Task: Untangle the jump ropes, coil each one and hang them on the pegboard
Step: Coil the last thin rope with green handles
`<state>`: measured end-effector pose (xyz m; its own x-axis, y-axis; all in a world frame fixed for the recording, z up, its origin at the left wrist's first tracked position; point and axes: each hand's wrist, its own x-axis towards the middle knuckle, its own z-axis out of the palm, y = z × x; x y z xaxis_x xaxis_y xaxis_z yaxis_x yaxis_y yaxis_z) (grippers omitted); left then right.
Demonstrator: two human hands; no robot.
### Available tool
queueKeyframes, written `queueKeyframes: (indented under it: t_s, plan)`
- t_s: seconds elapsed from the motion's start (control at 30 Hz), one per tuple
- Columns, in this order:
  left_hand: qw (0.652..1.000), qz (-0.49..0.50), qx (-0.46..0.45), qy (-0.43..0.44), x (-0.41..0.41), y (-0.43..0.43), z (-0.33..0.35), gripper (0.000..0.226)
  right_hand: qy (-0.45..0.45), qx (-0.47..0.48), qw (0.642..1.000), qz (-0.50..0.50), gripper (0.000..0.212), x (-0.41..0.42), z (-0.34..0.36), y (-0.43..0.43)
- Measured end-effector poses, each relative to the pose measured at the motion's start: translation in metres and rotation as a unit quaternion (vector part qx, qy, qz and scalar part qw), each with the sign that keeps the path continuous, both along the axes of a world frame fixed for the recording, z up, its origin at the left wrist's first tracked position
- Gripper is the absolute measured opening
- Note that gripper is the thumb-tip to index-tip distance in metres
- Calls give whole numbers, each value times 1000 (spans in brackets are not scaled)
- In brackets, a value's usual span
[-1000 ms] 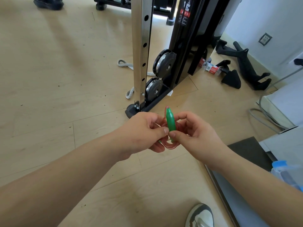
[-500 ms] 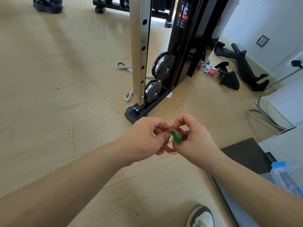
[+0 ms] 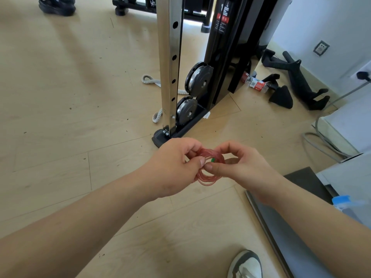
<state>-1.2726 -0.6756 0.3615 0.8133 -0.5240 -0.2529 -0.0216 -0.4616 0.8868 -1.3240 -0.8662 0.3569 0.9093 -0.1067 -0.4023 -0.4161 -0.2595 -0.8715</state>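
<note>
A thin translucent red jump rope (image 3: pixel 207 175) is wound into a small tight coil between my two hands, above the wooden floor. My left hand (image 3: pixel 176 167) pinches the coil's left side with thumb and curled fingers. My right hand (image 3: pixel 239 167) grips the right side, thumb pressed across the coil. Only the tip of the rope's green handle (image 3: pixel 212 159) shows, poking through the coil's middle; the rest is hidden behind my fingers. No pegboard is in view.
A cable machine with a steel upright (image 3: pixel 169 67) and black pulleys (image 3: pixel 197 79) stands just ahead. A grey-white rope (image 3: pixel 152 81) lies behind it. Black handles (image 3: pixel 297 77) lie by the wall. A dark mat (image 3: pixel 281 227) and my shoe (image 3: pixel 246 264) are lower right.
The green handle stood upright between my hands one second ago. It has since been pushed down into the red coil, so only its tip shows. Both hands stayed close together.
</note>
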Motion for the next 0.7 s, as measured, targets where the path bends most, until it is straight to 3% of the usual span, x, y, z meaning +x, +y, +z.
queueKeyframes:
  t_s: [0.13, 0.27, 0.43, 0.63, 0.7]
  plan:
    - [999, -25, 23, -34, -2, -2, -1, 15, -33, -86, 996, 11, 18, 2, -3, -2]
    - [999, -16, 5, -32, 2, -2, 3, 16, -93, -26, 994, 43, 27, 5, -2, 0]
    - [999, -7, 9, -35, 4, 2, 1, 15, -59, 104, 987, 105, 40, 6, 5, -11]
    - [998, -5, 32, -55, 9, 7, -2, 13, -16, 100, 987, 123, 50, 8, 4, -26]
    - [997, -11, 46, -68, 11, 7, -4, 14, -4, 34, 991, 128, 46, 8, 4, -27]
